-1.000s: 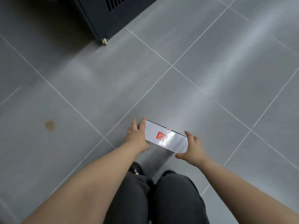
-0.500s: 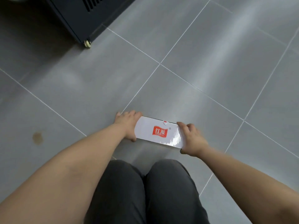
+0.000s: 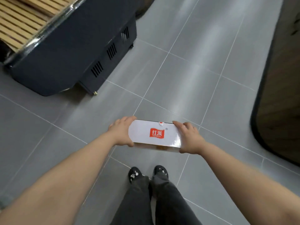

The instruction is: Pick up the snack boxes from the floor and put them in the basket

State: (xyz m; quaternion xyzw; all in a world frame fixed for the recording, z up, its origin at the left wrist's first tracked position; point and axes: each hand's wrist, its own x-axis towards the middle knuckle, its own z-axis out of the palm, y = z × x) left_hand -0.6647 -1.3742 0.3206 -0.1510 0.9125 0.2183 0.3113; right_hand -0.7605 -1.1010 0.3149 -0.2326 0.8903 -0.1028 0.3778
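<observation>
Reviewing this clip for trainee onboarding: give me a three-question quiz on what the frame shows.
1. True or false: the snack box lies on the floor.
2. Which hands grip the box? A) left hand only B) right hand only C) both, one at each end
3. Fill in: the logo on the box's top face is ____ in colour.

Key: 1 false, it is held up above the shoes; 2 C; 3 red.

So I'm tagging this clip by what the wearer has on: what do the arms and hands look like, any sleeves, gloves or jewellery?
Both forearms are bare as far up as the frame shows: no sleeves. The left hand and right hand wear no gloves, and no watch, ring or wristband shows on them.
</observation>
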